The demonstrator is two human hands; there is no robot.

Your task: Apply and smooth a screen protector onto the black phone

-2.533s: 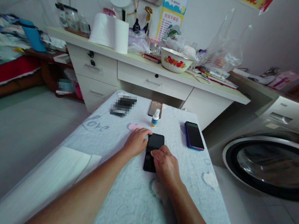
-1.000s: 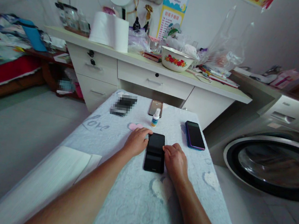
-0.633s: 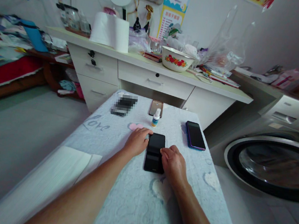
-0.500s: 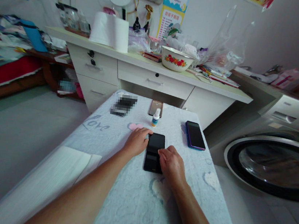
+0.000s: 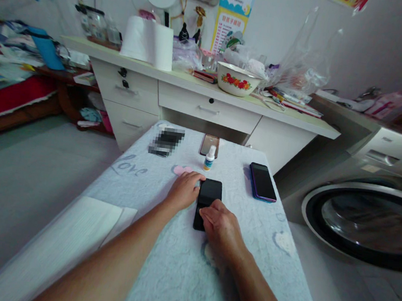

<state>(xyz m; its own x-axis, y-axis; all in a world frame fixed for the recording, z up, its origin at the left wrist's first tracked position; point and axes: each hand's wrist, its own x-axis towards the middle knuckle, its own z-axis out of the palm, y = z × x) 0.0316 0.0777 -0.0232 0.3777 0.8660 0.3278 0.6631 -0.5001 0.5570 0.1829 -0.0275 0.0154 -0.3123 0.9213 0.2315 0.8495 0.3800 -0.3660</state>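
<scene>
A black phone (image 5: 211,188) lies flat, screen up, on the cloth-covered table. My left hand (image 5: 185,189) holds its upper left edge, fingertips at the top corner. Over the lower half of the screen is my right hand (image 5: 220,224), its fingers pinched together and touching the glass; anything between them is hidden. Just beyond the phone stands a small white spray bottle (image 5: 209,159) with a blue and yellow label.
A phone in a blue-purple case (image 5: 262,182) lies at the right, a brown phone case (image 5: 207,144) at the far edge. White paper (image 5: 92,217) covers the left edge. Behind are a desk with a flowered bowl (image 5: 236,81) and, rightward, a washing machine (image 5: 366,192).
My right hand has slid left across the phone, from its right edge to over the lower screen. My left hand and the phone have stayed in place.
</scene>
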